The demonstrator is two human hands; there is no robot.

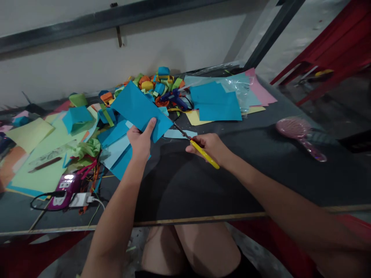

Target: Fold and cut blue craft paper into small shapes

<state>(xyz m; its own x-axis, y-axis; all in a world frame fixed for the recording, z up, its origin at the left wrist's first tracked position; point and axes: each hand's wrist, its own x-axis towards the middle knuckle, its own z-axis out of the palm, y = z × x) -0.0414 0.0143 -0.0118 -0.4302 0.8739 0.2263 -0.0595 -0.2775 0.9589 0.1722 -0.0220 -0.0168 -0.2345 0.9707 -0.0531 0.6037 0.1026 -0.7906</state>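
A sheet of blue paper (136, 106) is pinched in my left hand (141, 141), thumb on top, raised a little above the dark table. My right hand (210, 146) grips a pair of scissors (203, 151) with yellow handles. Their dark blades point up and left and meet the right edge of the blue sheet; I cannot tell how far they are closed. Beneath the scissors lies a pale blue paper strip (176, 134). Blue and pale blue sheets (117, 150) lie under and beside my left hand.
Folded coloured paper pieces (146, 85) are heaped by the wall, with a blue glue gun (177, 99) beside them. Blue sheets (220, 106) lie behind the scissors. A pink hairbrush (300, 135) rests at right. At left are a purple device (64, 191), a white adapter (80, 199) and cables.
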